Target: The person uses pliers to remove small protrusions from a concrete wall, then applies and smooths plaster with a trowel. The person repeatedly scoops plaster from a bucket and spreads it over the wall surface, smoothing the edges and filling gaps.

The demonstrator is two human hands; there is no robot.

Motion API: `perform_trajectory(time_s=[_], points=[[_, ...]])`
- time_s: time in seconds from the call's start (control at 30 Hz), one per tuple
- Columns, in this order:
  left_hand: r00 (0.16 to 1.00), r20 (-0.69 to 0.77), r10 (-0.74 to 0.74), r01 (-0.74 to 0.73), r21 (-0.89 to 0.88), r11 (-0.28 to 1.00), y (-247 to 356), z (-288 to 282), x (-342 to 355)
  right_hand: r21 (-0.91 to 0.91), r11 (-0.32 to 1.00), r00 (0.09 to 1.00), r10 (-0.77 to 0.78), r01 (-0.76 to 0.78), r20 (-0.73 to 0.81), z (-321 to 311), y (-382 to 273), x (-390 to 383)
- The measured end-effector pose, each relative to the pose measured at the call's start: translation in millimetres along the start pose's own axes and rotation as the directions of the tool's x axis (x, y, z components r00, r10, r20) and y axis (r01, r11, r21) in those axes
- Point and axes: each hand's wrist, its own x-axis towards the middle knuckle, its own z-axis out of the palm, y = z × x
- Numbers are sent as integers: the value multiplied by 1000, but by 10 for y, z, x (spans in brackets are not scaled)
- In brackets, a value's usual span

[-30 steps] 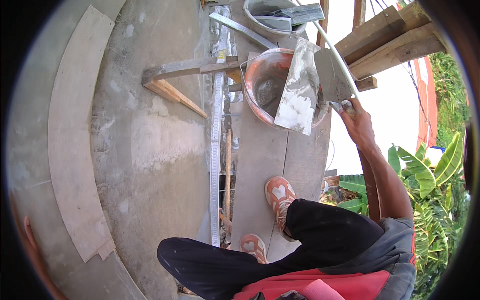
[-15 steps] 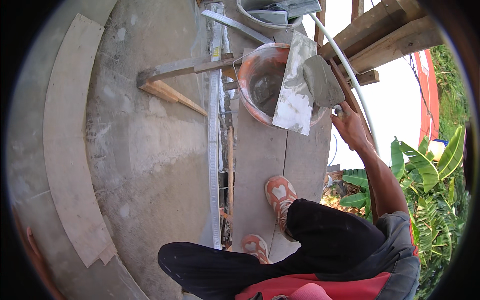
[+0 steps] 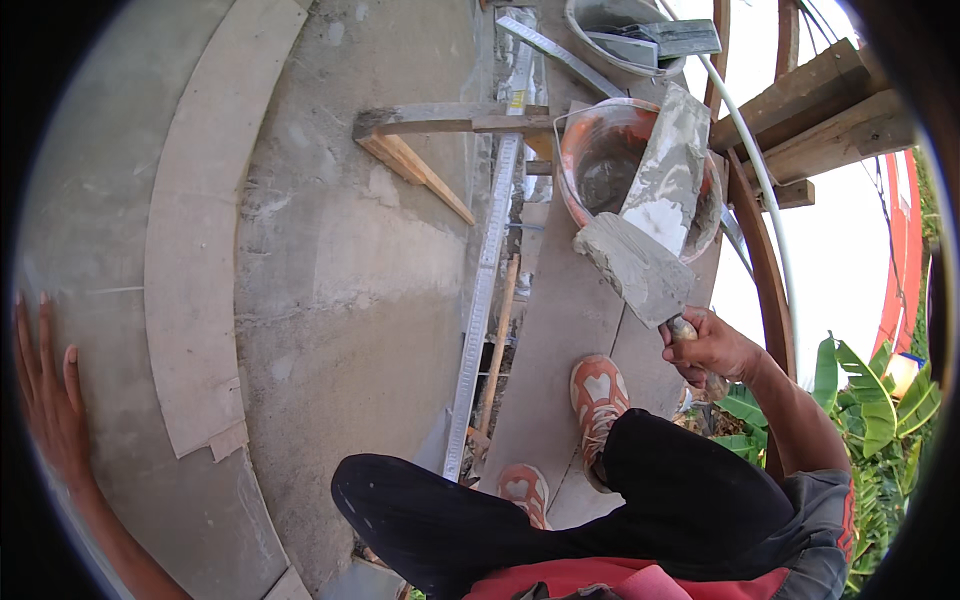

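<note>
My right hand (image 3: pixel 712 347) is closed round the grip of a trowel (image 3: pixel 640 270), whose broad blade is coated in wet grey mortar. The blade tip reaches over the near rim of an orange bucket (image 3: pixel 571 178) smeared with mortar. Across that bucket lies a flat rectangular board (image 3: pixel 668 170), streaked white and grey. At the far left, my left hand (image 3: pixel 52 395) rests against the smooth grey wall surface with its fingers spread and nothing in it.
A second bucket (image 3: pixel 625 62) holding a flat tool (image 3: pixel 685 38) stands farther off. A wooden bracket (image 3: pixel 440 120) juts over the wall beside a long metal strip (image 3: pixel 485 290). My feet stand on planks (image 3: pixel 560 310). Timber beams (image 3: pixel 810 110) and a pale pipe (image 3: pixel 752 150) are on the right.
The trowel has come off the board and nearer to me, its blade now pointing left with mortar on it. My left hand has come into view at the left. The view has shifted left.
</note>
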Motion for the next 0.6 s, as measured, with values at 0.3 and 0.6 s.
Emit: perform_trajectory(time_s=[0.3, 0.6], points=[[972, -216, 89, -87, 19, 996, -167, -268, 452, 119, 980, 896, -195, 160, 399, 1720, -1085, 1285], [939, -281, 198, -175, 104, 979, 248, -339, 898, 471, 729, 789, -605, 496, 105, 2853, -979, 3319]])
